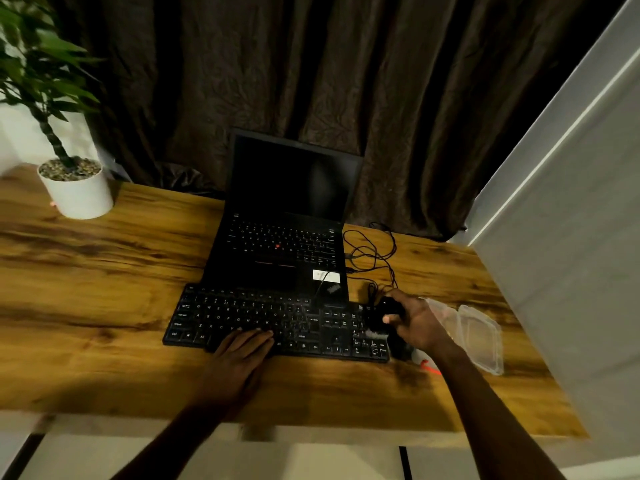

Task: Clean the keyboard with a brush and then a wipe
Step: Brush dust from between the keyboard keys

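Resting flat on the near edge of the keyboard [263, 317], the left hand [242, 355] is seen with its fingers [258, 336] straight and held together; nothing is gripped by it. Its fingertips are laid on the bottom rows of keys, roughly at the middle of the board, and the letter keys lie just beyond them.

A black brush [388, 310] is gripped by the right hand [419, 323], whose fingers are curled round it with the thumb pressed against its side. The brush is held over the right end of the keyboard, above the number pad, and a paler strip that looks like bristles is seen just below the thumb, at or very near the keys. Whether the bristles touch the keys cannot be told, as this part is dark and blurred.

Just behind the back of the right hand, a clear plastic box [481, 337] with a loose lid is set on the wooden desk [104, 271]. A small red item [431, 367] is seen under the right wrist. Beyond the fingertips of both hands an open laptop [284, 244] is placed, its front edge touching the far edge of the keyboard, and black cables [374, 251] are coiled beyond the right fingers. Well apart from the left fingers, at the far left of the desk, a white plant pot [76, 192] is stood.
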A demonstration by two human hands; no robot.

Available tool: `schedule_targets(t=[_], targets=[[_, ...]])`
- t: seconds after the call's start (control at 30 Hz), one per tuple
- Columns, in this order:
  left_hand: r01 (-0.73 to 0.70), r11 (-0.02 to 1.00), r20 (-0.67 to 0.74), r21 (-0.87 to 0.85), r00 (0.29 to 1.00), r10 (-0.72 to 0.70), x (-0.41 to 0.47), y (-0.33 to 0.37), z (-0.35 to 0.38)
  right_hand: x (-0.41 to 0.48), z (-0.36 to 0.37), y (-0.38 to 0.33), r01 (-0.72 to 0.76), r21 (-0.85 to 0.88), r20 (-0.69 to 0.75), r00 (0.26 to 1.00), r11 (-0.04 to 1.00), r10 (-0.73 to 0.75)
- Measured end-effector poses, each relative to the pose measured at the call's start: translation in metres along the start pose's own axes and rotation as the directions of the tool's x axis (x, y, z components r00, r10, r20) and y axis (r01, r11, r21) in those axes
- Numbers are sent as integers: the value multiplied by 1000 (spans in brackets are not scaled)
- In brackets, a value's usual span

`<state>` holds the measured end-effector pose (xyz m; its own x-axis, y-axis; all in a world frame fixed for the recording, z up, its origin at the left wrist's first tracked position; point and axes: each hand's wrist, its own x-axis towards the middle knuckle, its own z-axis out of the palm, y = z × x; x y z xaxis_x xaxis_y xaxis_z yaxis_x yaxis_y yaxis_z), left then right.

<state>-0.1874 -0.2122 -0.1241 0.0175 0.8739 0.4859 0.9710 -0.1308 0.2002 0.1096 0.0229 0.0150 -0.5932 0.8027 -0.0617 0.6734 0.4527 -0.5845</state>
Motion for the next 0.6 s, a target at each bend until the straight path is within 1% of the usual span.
schedule_targets(t=[0.07, 0.13, 0.2, 0.3, 0.33, 0.43, 0.53, 0.6], targets=[[1, 1000, -8, 0, 1000, -1, -1, 1, 1, 2, 4, -5, 41, -83, -9, 999, 996, -41], [6, 1000, -6, 4, 1000, -6, -1, 1, 0, 5, 13, -12, 60, -97, -7, 998, 993, -61], [12, 1000, -2, 5, 1000, -12, -1, 1, 0, 7, 21, -20, 59, -58, -4, 998, 997, -59], [19, 1000, -1, 8, 1000, -19, -1, 3, -1, 7, 27, -30, 44, 68, -13, 999, 997, -43], [19, 1000, -3, 8, 1000, -19, 0, 3, -1, 6, 27, -29, 41, 69, -5, 999, 997, -41], [17, 1000, -7, -1, 1000, -17, 0, 2, 0, 2, 15, -19, 4, 2, 29, 1000, 1000, -4], [-5, 1000, -15, 2, 1000, 5, 0, 1, 0, 2, -1, -7, -16, -125, 28, 999, 992, 19], [-7, 1000, -3, 7, 1000, 7, -1, -1, 1, 2, -3, -8, -24, -174, 19, 999, 984, 28]])
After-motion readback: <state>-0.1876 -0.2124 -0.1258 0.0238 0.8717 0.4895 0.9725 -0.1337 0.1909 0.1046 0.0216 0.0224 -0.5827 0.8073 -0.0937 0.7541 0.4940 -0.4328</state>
